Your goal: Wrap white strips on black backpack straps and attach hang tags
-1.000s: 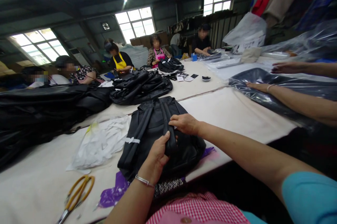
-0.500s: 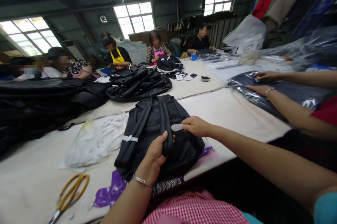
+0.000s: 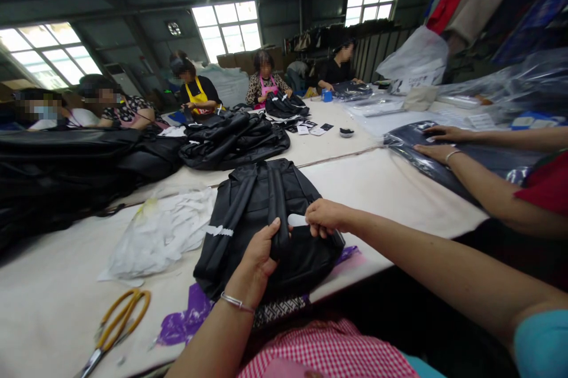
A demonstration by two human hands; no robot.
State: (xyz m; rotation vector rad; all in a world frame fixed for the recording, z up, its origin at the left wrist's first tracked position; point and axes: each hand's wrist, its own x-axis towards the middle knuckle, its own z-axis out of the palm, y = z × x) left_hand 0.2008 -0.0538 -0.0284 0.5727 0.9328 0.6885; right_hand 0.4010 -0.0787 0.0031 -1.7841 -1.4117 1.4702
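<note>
A black backpack [image 3: 252,206] lies on the table in front of me, its two shoulder straps facing up. My left hand [image 3: 261,251] is closed around the lower part of the right-hand shoulder strap [image 3: 278,203]. Between the fingers of my right hand [image 3: 326,217] is a white strip with a rounded end [image 3: 297,220], which points left towards that strap. A white band [image 3: 219,231] is wrapped around the other shoulder strap.
Yellow-handled scissors [image 3: 122,319] and a plastic bag with white strips [image 3: 164,230] lie on the left. Black bags [image 3: 235,138] are heaped beyond. At right, a co-worker's hands [image 3: 437,147] press on a plastic-wrapped dark bag [image 3: 483,159]. Several people sit across the table.
My right hand has turned slightly, its fingers now curled lower around the strip. The left hand keeps its hold on the strap. The co-worker's hands at right have shifted a little left.
</note>
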